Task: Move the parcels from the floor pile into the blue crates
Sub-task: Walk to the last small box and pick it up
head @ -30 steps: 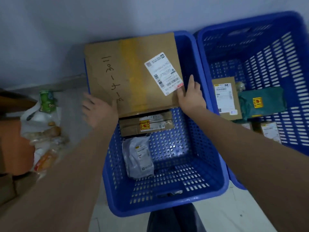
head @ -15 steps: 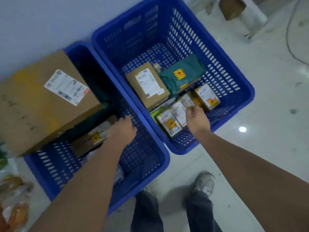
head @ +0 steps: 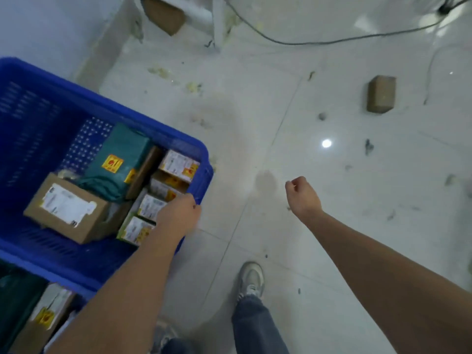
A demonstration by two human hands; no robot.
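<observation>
The blue crate point(head: 76, 98) now sits at nine o'clock in the view, holding a brown box with a white label point(head: 63, 209), a green bag parcel point(head: 120, 159) and several small yellow-stickered boxes point(head: 178, 164); half a second ago it lay at centre with the second crate fully visible, which now shows only at seven o'clock. The left hand point(head: 178, 215) has moved to the crate's right rim, fingers curled at it, though whether they grip cannot be told. The right hand point(head: 302, 194), earlier over the small boxes, now hangs loosely curled and holding nothing above the tiled floor point(head: 281, 111), with one small brown parcel point(head: 381, 94) at two o'clock.
</observation>
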